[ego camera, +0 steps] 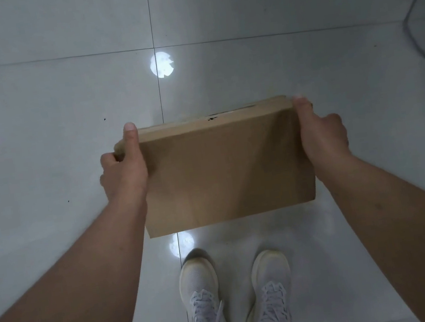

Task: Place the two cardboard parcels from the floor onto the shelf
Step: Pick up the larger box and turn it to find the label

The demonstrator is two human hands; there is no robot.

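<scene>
Both hands clamped a flat cardboard parcel (224, 170) between them, clear of the floor and out in front of the person's body. On the parcel's left short edge, the left hand (123, 170) had its thumb laid flat along the top face near the far corner, the fingers curled under and out of sight. At the opposite short edge, the right hand (322, 134) was wrapped round in the same way, thumb tip at the far right corner. Gripping the two ends probably kept so wide and thin a box level and stopped it twisting. Whether the second parcel lay beneath this one I could not tell; a double line along the far edge hinted at a stack, nothing more.

Below the parcel's near edge stood two pale laced shoes (238, 300) on the glossy grey tiled floor (46, 182), which reflected round ceiling lamps. A dark cable (424, 33) ran down the floor's far right side, near enough, in my judgement, to catch a foot when turning. No shelf was in view, so the carry was not yet finished.
</scene>
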